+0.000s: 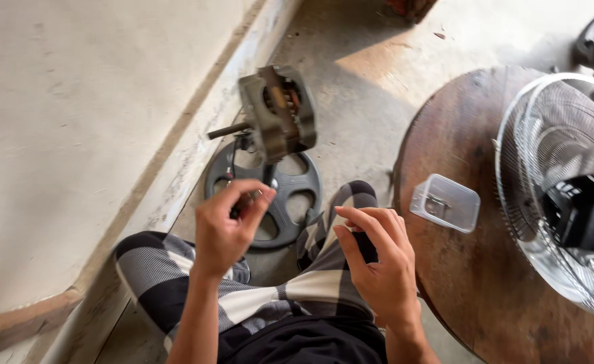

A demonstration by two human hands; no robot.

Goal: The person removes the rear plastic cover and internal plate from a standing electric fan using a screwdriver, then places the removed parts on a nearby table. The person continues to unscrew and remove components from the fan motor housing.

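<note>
Seated by a pale wall, a person pinches something small in the closed fingertips of the left hand (pixel 226 226), just below a bare fan motor (pixel 277 111) standing over a round base (pixel 290 195). The right hand (pixel 378 259) hovers half curled and seemingly empty near the knee. The pinched piece, if dropped, could well vanish on the floor; the plastic box (pixel 445 202) and fan guard (pixel 560 189) sit near the table (pixel 459 283) edge.

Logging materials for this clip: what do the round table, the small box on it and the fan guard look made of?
Round table: apparently wood, dark brown, worn and streaked. Small box: clear plastic, see-through with soft rounded corners. Fan guard: thin metal wire, shiny silver, probably plated.
</note>
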